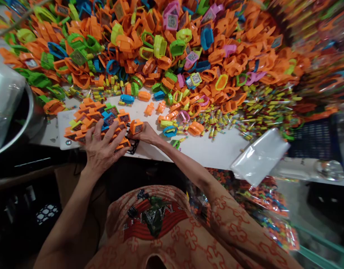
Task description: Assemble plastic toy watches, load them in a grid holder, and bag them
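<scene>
Plastic toy watches [90, 111], mostly orange with a few blue, green and yellow, stand packed in tight rows at the table's left front. My left hand [101, 147] rests on these rows with its fingers spread. Just right of them, my right hand [146, 133] pinches an orange toy watch [136, 126], its square face turned up. Part of a black openwork rack [133, 147] shows below that hand. Under the rows, a white flat device [63, 129] sticks out at the left.
A large heap of loose toy watches [149, 45] covers the back. Small yellow-capped tubes [261, 112] lie piled at the right, near clear plastic bags [260, 157]. A metal bucket [28, 119] stands left; a dark blue basket [312, 138] sits right. Filled bags [269, 209] lie below the table.
</scene>
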Demonstrator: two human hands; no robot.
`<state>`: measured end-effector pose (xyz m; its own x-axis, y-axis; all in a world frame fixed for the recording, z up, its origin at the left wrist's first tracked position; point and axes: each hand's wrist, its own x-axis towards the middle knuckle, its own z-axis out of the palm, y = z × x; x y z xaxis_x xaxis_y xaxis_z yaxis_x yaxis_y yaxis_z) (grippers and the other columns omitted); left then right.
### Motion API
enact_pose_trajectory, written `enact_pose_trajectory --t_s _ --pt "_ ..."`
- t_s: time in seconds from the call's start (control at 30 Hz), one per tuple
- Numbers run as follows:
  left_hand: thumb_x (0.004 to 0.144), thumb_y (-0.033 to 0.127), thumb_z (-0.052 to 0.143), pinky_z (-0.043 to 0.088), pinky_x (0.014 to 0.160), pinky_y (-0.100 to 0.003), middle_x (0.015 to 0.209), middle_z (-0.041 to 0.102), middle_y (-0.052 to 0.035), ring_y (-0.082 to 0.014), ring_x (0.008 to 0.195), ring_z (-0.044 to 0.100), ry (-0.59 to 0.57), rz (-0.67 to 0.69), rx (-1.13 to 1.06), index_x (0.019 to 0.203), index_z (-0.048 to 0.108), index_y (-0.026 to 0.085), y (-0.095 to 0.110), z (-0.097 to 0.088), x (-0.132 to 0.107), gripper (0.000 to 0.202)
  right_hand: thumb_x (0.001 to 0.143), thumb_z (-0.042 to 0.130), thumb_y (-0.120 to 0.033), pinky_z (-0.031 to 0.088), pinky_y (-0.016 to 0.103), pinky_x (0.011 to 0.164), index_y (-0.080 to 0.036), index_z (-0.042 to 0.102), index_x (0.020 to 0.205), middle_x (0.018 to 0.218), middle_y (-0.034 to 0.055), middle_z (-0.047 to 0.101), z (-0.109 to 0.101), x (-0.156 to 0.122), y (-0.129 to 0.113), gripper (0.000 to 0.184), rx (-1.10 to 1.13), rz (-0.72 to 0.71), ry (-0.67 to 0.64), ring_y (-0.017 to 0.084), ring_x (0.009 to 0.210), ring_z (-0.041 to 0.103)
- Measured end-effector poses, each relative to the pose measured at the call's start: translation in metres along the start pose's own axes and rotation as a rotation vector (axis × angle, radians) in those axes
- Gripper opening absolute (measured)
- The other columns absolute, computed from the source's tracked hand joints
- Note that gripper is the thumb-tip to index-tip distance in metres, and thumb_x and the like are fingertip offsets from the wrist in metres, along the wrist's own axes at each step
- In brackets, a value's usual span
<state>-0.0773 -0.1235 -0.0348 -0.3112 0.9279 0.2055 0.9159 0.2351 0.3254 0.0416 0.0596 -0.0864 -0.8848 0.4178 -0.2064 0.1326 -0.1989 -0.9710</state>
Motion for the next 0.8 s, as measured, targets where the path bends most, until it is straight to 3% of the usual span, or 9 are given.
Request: enact_pose_trajectory --t_s 0.17,0.3,0.43,0.5,0.57,0.63,0.73,0.8 --pt "0.096 0.067 0.057 0.024 0.125 -0.065 0.162 0.051 0.0011 -0.038 0.159 0.029 0.027 0.041 -0.011 0.147 0.055 0.045 -0.007 0.007 -0.004 0.056 0.069 0.061 -0.022 0.045 0.024 0.065 -0.015 0.062 0.076 0.067 -0.0036 0.057 -0.005 0.0 0.001 0.01 -0.145 -0.056 -0.148 0.012 0.066 0.052" --pt "0.096 0.062 0.062 0.024 0.125 -0.067 0.164 0.048 0.0009 -0.0393 0.16 0.026 0.078 0.107 0.014 0.155 0.045 0.05 -0.009 0.009 -0.003 0.063 0.074 0.059 -0.013 0.044 0.024 0.071 -0.014 0.068 0.089 0.084 0.0018 0.069 0.003 0.001 -0.006 0.019 -0.509 -0.161 -0.193 0.016 0.079 0.061" --pt "0.093 0.054 0.069 0.027 0.121 -0.072 0.165 0.046 -0.0019 -0.0442 0.159 0.027 0.121 0.141 0.049 0.156 0.046 0.047 -0.002 0.007 0.005 0.067 0.083 0.06 -0.013 0.044 0.025 0.072 -0.014 0.072 0.099 0.096 0.0064 0.074 0.01 -0.004 -0.021 0.02 -0.792 -0.139 -0.214 0.019 0.085 0.064" --pt "0.094 0.051 0.069 0.029 0.12 -0.074 0.165 0.047 -0.0027 -0.0454 0.157 0.028 0.13 0.135 0.05 0.155 0.049 0.045 0.001 0.007 0.008 0.065 0.088 0.06 -0.014 0.046 0.026 0.076 -0.013 0.072 0.109 0.104 0.0085 0.074 -0.008 -0.017 -0.032 0.024 -0.883 -0.139 -0.155 0.019 0.088 0.066" --pt "0.094 0.049 0.068 0.03 0.118 -0.075 0.164 0.048 -0.0019 -0.0456 0.157 0.029 0.144 0.131 0.048 0.153 0.052 0.044 0.004 0.008 0.009 0.061 0.09 0.057 -0.011 0.048 0.03 0.084 -0.014 0.07 0.121 0.119 0.0118 0.071 -0.041 -0.04 -0.044 0.034 -1.029 -0.106 0.025 0.021 0.097 0.067" --pt "0.095 0.049 0.067 0.031 0.117 -0.076 0.163 0.049 -0.0008 -0.0453 0.156 0.03 0.152 0.132 0.051 0.15 0.055 0.044 0.005 0.009 0.011 0.057 0.089 0.051 -0.005 0.048 0.035 0.087 -0.017 0.07 0.125 0.13 0.0145 0.066 -0.08 -0.065 -0.054 0.042 -1.241 0.032 0.179 0.025 0.104 0.066" --pt "0.096 0.049 0.065 0.032 0.116 -0.074 0.161 0.051 -0.0003 -0.0444 0.156 0.032 0.133 0.131 0.056 0.147 0.059 0.042 0.006 0.007 0.014 0.052 0.087 0.046 0.001 0.047 0.037 0.083 -0.016 0.068 0.129 0.14 0.0196 0.06 -0.123 -0.091 -0.059 0.05 -1.485 0.245 0.185 0.029 0.105 0.066" --pt "0.096 0.05 0.065 0.033 0.118 -0.073 0.16 0.053 -0.0003 -0.0437 0.155 0.034 0.107 0.142 0.047 0.143 0.063 0.041 0.007 0.004 0.016 0.048 0.089 0.042 0.0 0.046 0.036 0.079 -0.013 0.069 0.126 0.137 0.0215 0.061 -0.132 -0.095 -0.056 0.047 -1.513 0.25 0.185 0.028 0.101 0.066"
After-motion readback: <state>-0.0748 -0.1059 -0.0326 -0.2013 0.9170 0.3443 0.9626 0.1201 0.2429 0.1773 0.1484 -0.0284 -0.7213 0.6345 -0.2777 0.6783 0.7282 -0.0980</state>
